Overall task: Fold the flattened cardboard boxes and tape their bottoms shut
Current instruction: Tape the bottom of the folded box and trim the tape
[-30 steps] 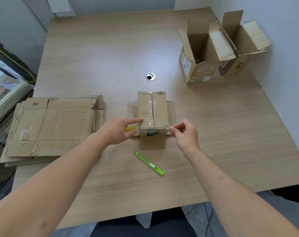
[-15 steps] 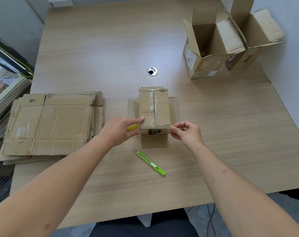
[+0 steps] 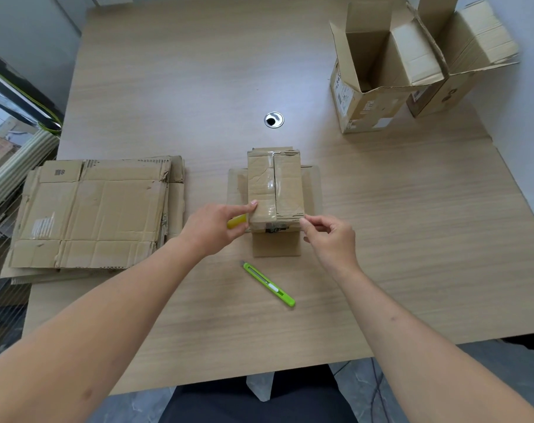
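Two hands at box (image 3: 275,187), mid-table, bottom up, tape (image 3: 271,186) along seam. Left hand (image 3: 212,228) grips something yellow, forefinger pressing near corner. Right hand (image 3: 331,239) pinches opposite corner. Best: hold steady, rub tape end flat over edge.
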Motion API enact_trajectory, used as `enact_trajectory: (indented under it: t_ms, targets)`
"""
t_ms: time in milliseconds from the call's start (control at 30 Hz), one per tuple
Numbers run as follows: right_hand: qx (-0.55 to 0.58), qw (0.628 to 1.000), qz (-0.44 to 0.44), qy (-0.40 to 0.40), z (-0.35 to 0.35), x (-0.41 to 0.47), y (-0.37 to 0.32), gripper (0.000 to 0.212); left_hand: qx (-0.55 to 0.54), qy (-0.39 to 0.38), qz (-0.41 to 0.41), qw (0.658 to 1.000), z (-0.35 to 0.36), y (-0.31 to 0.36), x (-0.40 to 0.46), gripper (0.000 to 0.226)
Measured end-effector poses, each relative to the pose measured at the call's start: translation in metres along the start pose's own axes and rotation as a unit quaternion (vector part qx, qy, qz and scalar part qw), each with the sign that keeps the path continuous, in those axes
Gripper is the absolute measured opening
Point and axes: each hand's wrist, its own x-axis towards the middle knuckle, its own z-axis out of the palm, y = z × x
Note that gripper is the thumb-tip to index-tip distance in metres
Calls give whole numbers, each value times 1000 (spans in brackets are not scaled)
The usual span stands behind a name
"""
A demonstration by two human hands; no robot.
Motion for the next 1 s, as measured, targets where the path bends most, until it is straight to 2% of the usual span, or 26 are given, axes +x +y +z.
enact_trajectory:
  t_ms: [100, 167, 233, 300, 367, 467, 500, 567, 633, 733, 833, 933, 1000]
  targets:
    - [-143, 983, -109, 26, 3, 3, -4, 18, -11, 5, -5, 1000, 0, 5, -2, 50]
    - [-222, 963, -150, 38, 5, 6, -11, 16, -20, 11, -8, 1000, 2, 8, -3, 50]
    - [-316, 934, -163, 42, 6, 7, -19, 17, -22, 19, -11, 1000, 5, 11, -3, 50]
    - [-404, 890, -199, 72, 3, 7, -24, 28, -19, 27, -12, 999, 8, 15, -3, 50]
    - [-436, 847, -289, 99, 6, 6, -25, 37, -28, 34, -11, 999, 11, 20, -5, 50]
    - [-396, 797, -456, 6, 23, 4, -24, 29, -55, 36, -13, 998, 16, 32, -5, 48]
    - [-385, 791, -475, -20, 30, 3, -24, 27, -72, 35, -15, 997, 17, 34, -6, 47]
    - [-374, 804, -461, -29, 38, 1, -24, 25, -142, 20, -32, 989, 19, 35, -8, 46]
    - [-377, 813, -443, -9, 40, 3, -22, 24, -224, -14, -52, 973, 18, 31, -10, 49]
    - [-393, 794, -462, 26, 41, 4, -17, 24, -282, -78, -42, 955, 8, 23, -15, 62]
    - [-403, 783, -471, 56, 43, 4, -14, 24, -266, -83, -20, 960, 2, 10, -18, 70]
    - [-395, 790, -465, 64, 45, 4, -12, 20, -172, -20, -38, 984, 6, -4, -18, 58]
    - [-392, 794, -460, 65, 46, 4, -12, 17, -164, -4, -46, 985, 6, -6, -20, 49]
